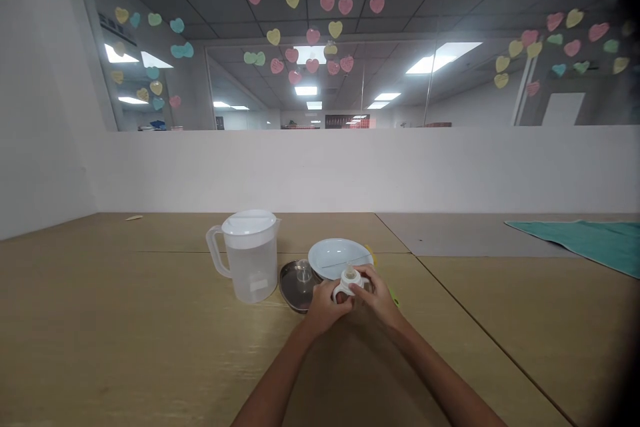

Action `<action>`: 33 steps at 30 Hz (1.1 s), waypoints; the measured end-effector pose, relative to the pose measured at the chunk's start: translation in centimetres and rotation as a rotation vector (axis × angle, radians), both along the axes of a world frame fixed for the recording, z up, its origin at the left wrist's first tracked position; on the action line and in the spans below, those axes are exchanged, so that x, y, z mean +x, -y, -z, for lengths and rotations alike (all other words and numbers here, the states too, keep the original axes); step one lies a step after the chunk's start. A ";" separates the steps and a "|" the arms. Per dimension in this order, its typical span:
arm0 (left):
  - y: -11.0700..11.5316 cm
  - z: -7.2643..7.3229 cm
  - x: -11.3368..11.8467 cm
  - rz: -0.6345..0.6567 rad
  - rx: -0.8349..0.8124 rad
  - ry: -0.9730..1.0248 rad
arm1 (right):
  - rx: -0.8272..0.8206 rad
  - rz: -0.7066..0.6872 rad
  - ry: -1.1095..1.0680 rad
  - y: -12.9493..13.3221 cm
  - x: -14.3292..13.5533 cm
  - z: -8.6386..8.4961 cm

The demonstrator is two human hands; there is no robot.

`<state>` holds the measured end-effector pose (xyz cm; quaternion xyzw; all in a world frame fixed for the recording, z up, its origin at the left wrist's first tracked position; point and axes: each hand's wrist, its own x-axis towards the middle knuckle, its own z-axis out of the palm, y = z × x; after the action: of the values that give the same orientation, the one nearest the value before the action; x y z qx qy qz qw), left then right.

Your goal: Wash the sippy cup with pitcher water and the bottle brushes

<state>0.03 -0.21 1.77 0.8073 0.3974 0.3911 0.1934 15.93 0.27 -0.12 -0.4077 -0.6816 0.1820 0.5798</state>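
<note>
Both hands meet around a small white bottle top [351, 276] with a clear teat and side handles. My left hand [326, 307] is closed on its left handle, and my right hand [376, 297] grips its right side with thumb and fingers. Just behind them lies a white bowl [333, 251] with a thin clear stick in it. To the left, a round metal tray [293, 292] holds a clear cap [303, 271]. Whatever is below the white top is mostly hidden by my fingers.
A lidded clear pitcher [250, 260] with water stands left of the tray. A green cloth [590, 243] lies at the far right. Something green [395, 297] shows beside my right hand. Behind the wooden table [150, 320] is a white wall [325, 170] with windows.
</note>
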 end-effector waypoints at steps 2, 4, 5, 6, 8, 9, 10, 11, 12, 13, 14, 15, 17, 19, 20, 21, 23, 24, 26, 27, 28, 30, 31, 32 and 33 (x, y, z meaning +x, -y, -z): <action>0.0 0.1 0.1 -0.006 0.012 0.007 | 0.002 0.108 0.001 -0.1 -0.4 0.4; -0.1 0.2 0.2 -0.001 0.015 0.021 | 0.026 0.206 -0.001 -0.2 -0.6 0.6; -0.1 0.3 0.2 0.010 0.006 0.032 | 0.049 0.231 0.009 -0.1 -0.6 0.6; -0.1 0.3 0.2 0.025 -0.012 0.043 | 0.072 0.234 0.030 0.0 -0.5 0.5; 0.0 0.2 0.1 0.068 -0.056 0.057 | 0.099 0.174 0.087 0.3 -0.1 0.0; 0.0 0.1 0.1 0.084 -0.071 0.060 | 0.092 0.118 0.108 0.5 0.2 -0.3; 0.1 0.0 0.0 0.097 -0.078 0.058 | 0.071 0.056 0.116 0.7 0.5 -0.7; 0.1 -0.1 -0.1 0.107 -0.078 0.053 | 0.039 -0.003 0.109 0.9 0.7 -1.0; 0.2 -0.3 -0.2 0.112 -0.073 0.048 | 0.005 -0.051 0.091 1.1 0.9 -1.3; 0.2 -0.4 -0.2 0.115 -0.065 0.044 | -0.024 -0.084 0.072 1.2 1.0 -1.4; 0.3 -0.4 -0.3 0.116 -0.056 0.041 | -0.042 -0.099 0.055 1.2 1.0 -1.5; 0.3 -0.5 -0.3 0.117 -0.048 0.037 | -0.046 -0.101 0.049 1.2 1.0 -1.4; 0.3 -0.4 -0.2 0.106 -0.025 0.024 | -0.012 -0.069 0.069 1.0 0.9 -1.1; 0.2 -0.1 -0.1 0.083 0.003 -0.003 | 0.042 -0.006 0.119 0.8 0.7 -0.7; 0.1 0.1 -0.1 0.069 0.018 -0.019 | 0.066 0.033 0.146 0.6 0.6 -0.5; 0.0 0.2 0.0 0.054 0.032 -0.035 | 0.085 0.072 0.171 0.6 0.5 -0.3; -0.3 0.5 0.0 0.027 0.060 -0.066 | 0.109 0.138 0.203 0.5 0.3 -0.1; -0.3 0.6 -0.1 0.019 0.076 -0.087 | 0.113 0.154 0.211 0.5 0.3 -0.1; -0.4 0.6 -0.3 0.011 0.121 -0.148 | 0.111 0.159 0.207 0.5 0.2 0.0; -0.4 0.6 -0.5 0.006 0.152 -0.184 | 0.111 0.157 0.202 0.6 0.2 0.0; -0.3 0.5 -0.7 -0.002 0.190 -0.218 | 0.114 0.158 0.200 0.6 0.2 0.0; -0.1 0.1 -1.2 -0.023 0.275 -0.267 | 0.130 0.171 0.213 0.6 0.2 0.1; -0.1 0.0 -1.6 -0.037 0.317 -0.274 | 0.141 0.178 0.228 0.6 0.2 0.1; -0.2 -0.2 -1.9 -0.055 0.356 -0.267 | 0.150 0.182 0.245 0.6 0.3 0.1; -0.3 -0.3 -2.3 -0.082 0.389 -0.246 | 0.157 0.185 0.260 0.6 0.3 0.1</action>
<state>-2.27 0.09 2.03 0.8542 0.3675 0.3665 -0.0317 16.20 -0.33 -0.24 -0.4422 -0.7224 0.0197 0.5312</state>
